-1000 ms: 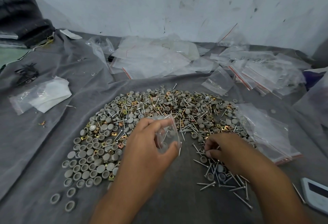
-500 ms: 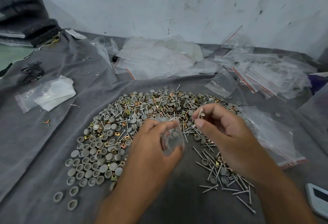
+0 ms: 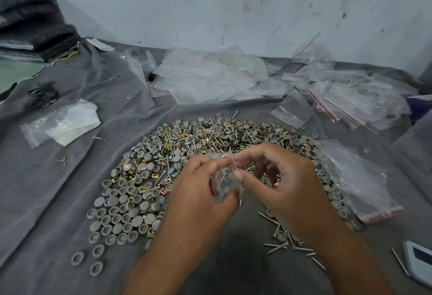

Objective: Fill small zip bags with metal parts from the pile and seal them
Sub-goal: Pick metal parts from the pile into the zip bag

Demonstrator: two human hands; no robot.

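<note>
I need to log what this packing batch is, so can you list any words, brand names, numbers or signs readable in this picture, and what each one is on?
None can be read.
Small zip bag behind the pile: faint marks near its zip edge, too blurred to read.
White device at the lower right edge: dark screen, no figures showing.
Stack of zip bags on the right: red zip lines only, no print visible.
Wall: scuffs and stains, no writing.

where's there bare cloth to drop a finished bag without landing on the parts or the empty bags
Bare grey cloth lies left of the parts pile, below the white folded bag, and near the front edge between the forearms. Crowded: the pile itself, the empty zip bags along the wall, the bag stack on the right, and the loose screws under the right hand.
</note>
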